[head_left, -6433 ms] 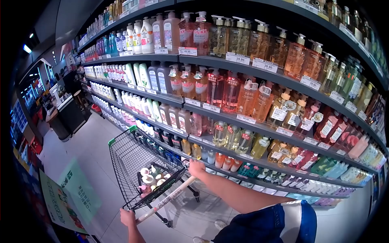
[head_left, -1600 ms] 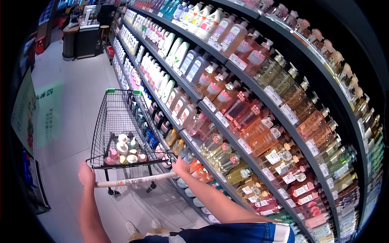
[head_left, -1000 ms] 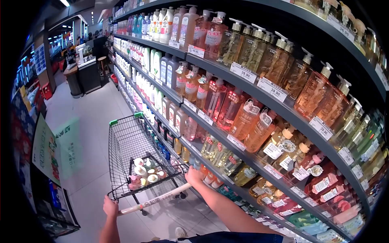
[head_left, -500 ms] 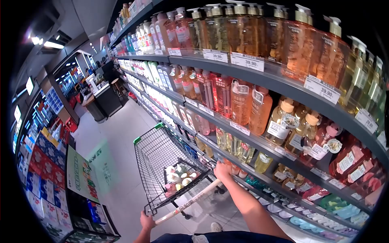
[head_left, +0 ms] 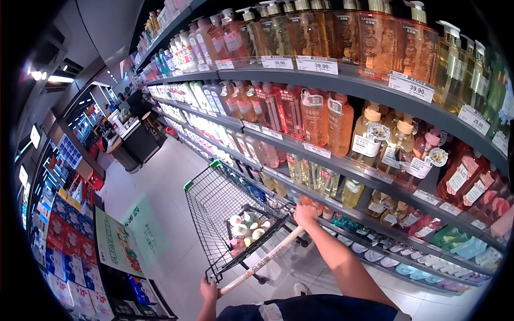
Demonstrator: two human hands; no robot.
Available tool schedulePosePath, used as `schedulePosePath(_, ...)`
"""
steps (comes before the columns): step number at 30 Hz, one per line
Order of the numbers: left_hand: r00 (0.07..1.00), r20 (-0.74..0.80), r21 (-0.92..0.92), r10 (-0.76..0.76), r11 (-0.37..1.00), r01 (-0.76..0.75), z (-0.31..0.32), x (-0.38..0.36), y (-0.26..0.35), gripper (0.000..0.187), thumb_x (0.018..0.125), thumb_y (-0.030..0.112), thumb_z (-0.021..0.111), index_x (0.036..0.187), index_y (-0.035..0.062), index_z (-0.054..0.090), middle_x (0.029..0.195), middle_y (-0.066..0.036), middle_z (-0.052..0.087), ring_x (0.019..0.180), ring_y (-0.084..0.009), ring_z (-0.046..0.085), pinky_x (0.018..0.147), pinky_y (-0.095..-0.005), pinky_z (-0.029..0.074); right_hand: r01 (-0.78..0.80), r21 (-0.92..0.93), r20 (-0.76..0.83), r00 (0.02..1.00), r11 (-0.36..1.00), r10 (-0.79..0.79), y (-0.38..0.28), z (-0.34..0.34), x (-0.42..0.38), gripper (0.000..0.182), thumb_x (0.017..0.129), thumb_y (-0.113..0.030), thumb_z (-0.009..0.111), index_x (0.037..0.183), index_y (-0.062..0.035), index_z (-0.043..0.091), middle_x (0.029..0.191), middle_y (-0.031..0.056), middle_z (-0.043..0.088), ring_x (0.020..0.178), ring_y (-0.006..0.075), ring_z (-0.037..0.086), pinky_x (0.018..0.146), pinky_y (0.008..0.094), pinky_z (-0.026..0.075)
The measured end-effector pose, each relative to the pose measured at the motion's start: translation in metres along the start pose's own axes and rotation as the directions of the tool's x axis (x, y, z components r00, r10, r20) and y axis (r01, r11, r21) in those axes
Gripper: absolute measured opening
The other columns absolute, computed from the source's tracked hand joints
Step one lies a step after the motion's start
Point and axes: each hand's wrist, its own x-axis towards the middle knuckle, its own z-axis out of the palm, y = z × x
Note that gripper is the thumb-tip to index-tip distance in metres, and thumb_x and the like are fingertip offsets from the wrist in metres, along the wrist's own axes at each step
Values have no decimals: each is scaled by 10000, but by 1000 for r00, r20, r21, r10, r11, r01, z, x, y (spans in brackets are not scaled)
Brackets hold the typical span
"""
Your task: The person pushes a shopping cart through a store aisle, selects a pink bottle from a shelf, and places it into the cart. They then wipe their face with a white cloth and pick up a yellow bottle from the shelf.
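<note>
A black wire shopping cart (head_left: 214, 208) with green corner pieces stands in front of me in the aisle. Its pale handle bar (head_left: 262, 262) runs diagonally between my hands. At the bar's lower left end my left hand (head_left: 209, 290) is closed around it. The upper right end is gripped by my right hand (head_left: 305, 215), close to the shelves. Several bottles with white and pink tops (head_left: 247, 229) lie in the part of the cart nearest me.
Long shelves (head_left: 342, 75) of pump bottles and price tags line the right side. Stacked boxes (head_left: 72, 241) and a green poster (head_left: 115, 243) stand at left. A dark counter (head_left: 142, 142) and a stool (head_left: 151, 120) are farther up the aisle.
The cart and both my hands appear slightly farther right in the view, and the shelves have shifted left and down a little. Both hands keep their hold on the bar.
</note>
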Motion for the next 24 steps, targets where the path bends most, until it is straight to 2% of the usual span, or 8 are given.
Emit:
schedulePosePath(5,998,3,-121,55,991,-55,-12,7,-4,406,749,37,517,1146,-54,521,732,-167,628,576,-253,627,567,-350,514,-68,-42,102,992,997,72,-14,-8,-16,398,749,-285,615,1069,-56,555,951,99,664,855,248,654,695,401,517)
schedulePosePath(7,998,33,-215,58,975,-49,-16,16,-17,402,761,22,502,1153,-63,510,687,-144,615,478,-232,609,479,-328,506,-59,-63,18,998,996,60,-19,-1,-25,359,762,-255,586,1067,-68,564,916,109,672,830,243,659,655,392,513)
schedulePosePath(10,996,73,-148,43,988,-31,-42,18,-6,417,772,40,510,1176,-60,493,705,-149,626,499,-235,631,490,-338,513,-58,-109,-59,997,992,52,-30,14,-32,311,787,-197,535,1073,-77,562,925,129,670,844,255,659,668,395,518)
schedulePosePath(15,996,78,-148,33,989,-21,-56,52,-30,403,791,104,525,1164,-51,510,681,-148,642,510,-241,641,553,-357,520,-129,-105,44,990,986,135,-64,8,-47,271,779,-134,500,1029,-76,585,949,127,663,858,272,656,682,401,522)
schedulePosePath(16,990,142,-111,-6,994,21,-55,64,-42,444,795,133,534,1205,-28,474,853,-184,629,691,-272,654,664,-386,513,-145,-104,66,986,984,152,-73,7,-51,260,776,-130,501,1012,-75,594,940,122,665,855,271,656,677,401,521)
schedulePosePath(17,995,38,-59,87,995,-85,-59,65,-41,466,790,134,542,1225,-11,455,951,-195,586,818,-288,617,745,-394,485,-168,-115,-26,986,979,166,-75,19,-50,243,717,-219,597,909,-88,667,810,109,674,746,265,659,636,404,519)
schedulePosePath(20,965,-79,-82,248,964,-255,-77,84,-46,525,776,109,558,1272,35,404,1164,-200,443,1093,-323,470,931,-409,383,-192,-119,-4,981,974,193,-92,30,-50,260,748,-158,542,985,-78,613,878,118,672,823,277,656,673,411,517)
schedulePosePath(24,910,-228,-458,346,786,-414,-140,95,-5,461,799,78,537,1244,42,421,1148,-125,428,1096,-258,447,943,-411,366,-255,-91,-5,967,963,255,-132,19,-64,208,821,-139,482,992,-70,578,901,115,667,842,284,656,701,405,516)
